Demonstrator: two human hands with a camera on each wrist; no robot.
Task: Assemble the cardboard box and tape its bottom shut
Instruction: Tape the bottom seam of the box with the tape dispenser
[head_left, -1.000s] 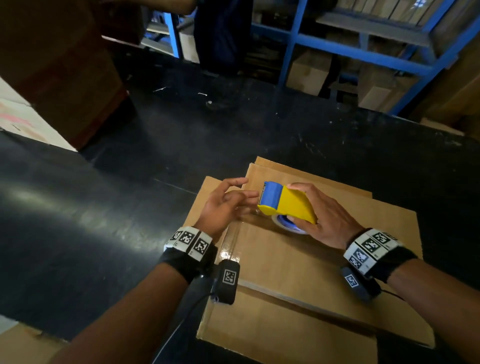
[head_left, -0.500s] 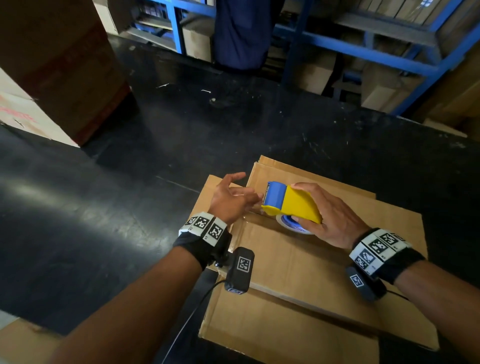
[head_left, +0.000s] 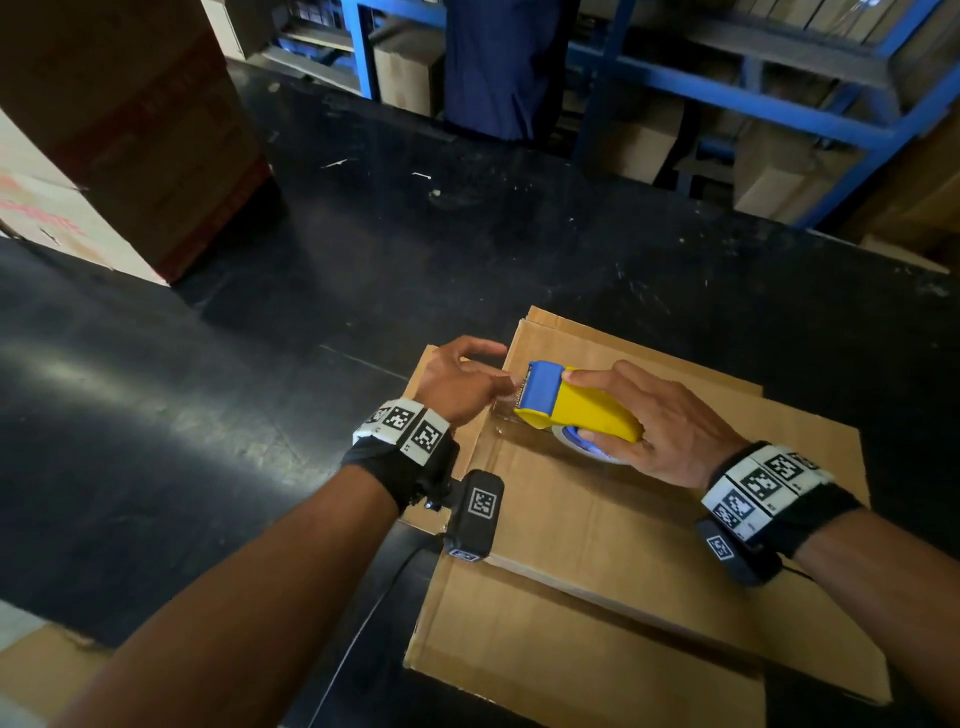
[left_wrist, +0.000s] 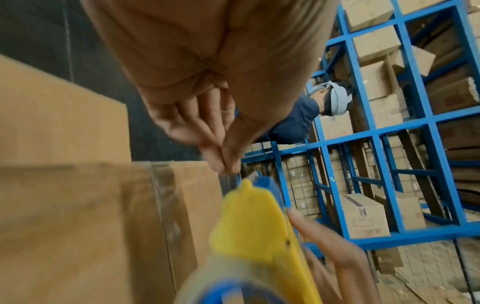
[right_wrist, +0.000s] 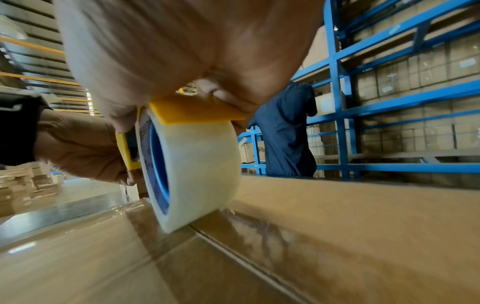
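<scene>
The flat brown cardboard box (head_left: 649, 545) lies on the black desk (head_left: 208, 415), glossy clear tape already over its seam. On top of it the right hand (head_left: 670, 431) has its grip wrapped around a yellow-and-blue plastic tape dispenser (head_left: 571, 402), roll of clear tape (right_wrist: 197, 174) touching the seam. Just past that, the left hand (head_left: 457, 379) pinches the loose tape end at the dispenser's blade, and beyond the desk there's blue metal shelving (head_left: 779, 78) loaded with cartons.

Tape dispenser (head_left: 576, 405) on cardboard box (head_left: 649, 545)
</scene>
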